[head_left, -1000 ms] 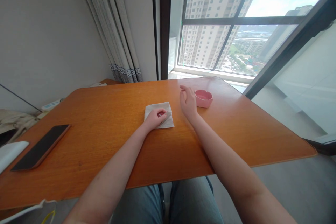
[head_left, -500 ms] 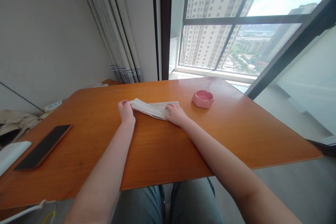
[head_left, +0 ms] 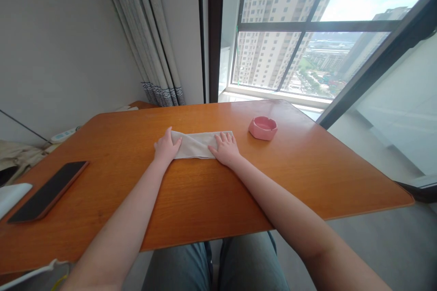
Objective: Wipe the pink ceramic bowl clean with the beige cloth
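Note:
A pale folded cloth [head_left: 196, 145] lies flat on the wooden table as a wide strip with a faint crease across its upper left. At its left end rests my left hand [head_left: 165, 148], thumb stretched out over the cloth and apart from the fingers, which reach along the edge. My right hand [head_left: 226, 149] lies palm down on the cloth's right end with its fingers spread. Both hands touch the cloth, and part of each end is covered by them.
A pink ashtray [head_left: 263, 128] stands to the right of the cloth on the brown table [head_left: 205, 204]. Toward the left edge lie a dark flat slab [head_left: 49, 192] and a white object [head_left: 13, 196], cut off by the frame. A window is behind the table.
My left hand has lowered the cloth's raised left end and opened out at its edge. The cloth now lies flatter and wider. My right hand's fingers have spread.

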`<state>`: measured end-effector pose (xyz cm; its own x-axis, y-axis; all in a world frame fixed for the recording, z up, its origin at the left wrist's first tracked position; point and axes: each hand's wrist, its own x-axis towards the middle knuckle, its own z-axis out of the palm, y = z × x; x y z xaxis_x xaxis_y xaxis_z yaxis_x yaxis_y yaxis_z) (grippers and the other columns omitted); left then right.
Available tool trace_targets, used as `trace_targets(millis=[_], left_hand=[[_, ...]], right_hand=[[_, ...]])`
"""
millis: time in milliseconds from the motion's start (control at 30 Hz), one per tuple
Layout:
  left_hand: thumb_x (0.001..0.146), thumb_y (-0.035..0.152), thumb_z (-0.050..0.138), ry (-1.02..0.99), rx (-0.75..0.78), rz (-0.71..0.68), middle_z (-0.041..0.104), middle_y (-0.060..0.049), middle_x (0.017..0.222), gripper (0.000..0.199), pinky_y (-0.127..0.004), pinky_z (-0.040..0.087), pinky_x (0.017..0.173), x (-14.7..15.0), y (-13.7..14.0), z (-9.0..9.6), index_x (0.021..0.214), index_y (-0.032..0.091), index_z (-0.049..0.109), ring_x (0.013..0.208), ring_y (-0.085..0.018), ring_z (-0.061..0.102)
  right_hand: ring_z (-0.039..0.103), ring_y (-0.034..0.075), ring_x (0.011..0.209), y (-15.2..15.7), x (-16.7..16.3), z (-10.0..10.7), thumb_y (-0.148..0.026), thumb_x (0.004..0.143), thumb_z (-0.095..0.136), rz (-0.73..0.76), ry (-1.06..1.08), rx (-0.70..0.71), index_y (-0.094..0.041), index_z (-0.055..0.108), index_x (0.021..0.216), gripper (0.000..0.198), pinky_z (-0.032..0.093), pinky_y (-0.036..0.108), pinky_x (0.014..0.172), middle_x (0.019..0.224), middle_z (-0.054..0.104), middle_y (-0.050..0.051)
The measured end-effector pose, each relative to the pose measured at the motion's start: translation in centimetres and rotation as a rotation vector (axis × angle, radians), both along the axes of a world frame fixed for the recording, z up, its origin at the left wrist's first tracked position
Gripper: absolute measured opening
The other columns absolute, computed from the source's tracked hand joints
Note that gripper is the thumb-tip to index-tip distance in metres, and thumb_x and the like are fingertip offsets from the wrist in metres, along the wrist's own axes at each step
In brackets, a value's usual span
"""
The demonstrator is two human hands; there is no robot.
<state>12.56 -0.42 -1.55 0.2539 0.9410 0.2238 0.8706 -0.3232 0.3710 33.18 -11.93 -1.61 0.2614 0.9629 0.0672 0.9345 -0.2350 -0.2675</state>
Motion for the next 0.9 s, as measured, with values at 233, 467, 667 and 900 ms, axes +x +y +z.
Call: trace_targets(millis=[233,467,667,900], left_hand=[[0.085,0.045,0.045,0.052,-0.098,0.032,0.067,-0.016,0.106,0.052,-0.039,0.046,0.076,-0.9,0.1,0.8,0.131,0.022,0.042,0.097,-0.033,0.063],[0.085,0.053,0.041,0.147,-0.163,0.052,0.064,-0.021,0.110,0.064,-0.044,0.046,0.077,-0.6,-1.1,1.7,0.137,0.017,0.036,0.099,-0.037,0.062],[0.088,0.038,0.040,0.138,0.132,-0.140,0.047,-0.020,0.138,0.057,-0.046,0.034,0.103,0.5,-1.6,1.4,0.140,0.015,0.037,0.128,-0.033,0.043],[0.093,0.048,0.025,0.175,-0.097,-0.395,0.031,-0.009,0.152,0.056,-0.053,0.008,0.114,1.5,-0.7,-0.8,0.140,0.022,0.040,0.142,-0.028,0.023]], right_hand=[[0.004,0.038,0.143,0.1,0.0,-0.3,-0.065,0.088,0.027,-0.103,0.012,-0.137,-0.018,0.024,0.149,0.076,0.005,0.055,0.112,0.157,0.012,0.014],[0.006,0.033,0.144,-0.1,0.5,0.0,-0.065,0.089,0.022,-0.085,-0.009,-0.058,-0.015,0.019,0.150,0.079,0.005,0.048,0.115,0.157,0.013,0.014],[0.003,0.033,0.144,0.2,0.9,0.0,-0.067,0.088,0.023,-0.082,-0.005,-0.140,-0.013,0.020,0.149,0.082,0.007,0.047,0.115,0.157,0.011,0.015],[0.004,0.032,0.144,0.2,0.9,-0.2,-0.066,0.089,0.023,-0.075,-0.013,-0.134,-0.014,0.020,0.149,0.080,0.007,0.047,0.115,0.157,0.012,0.014]])
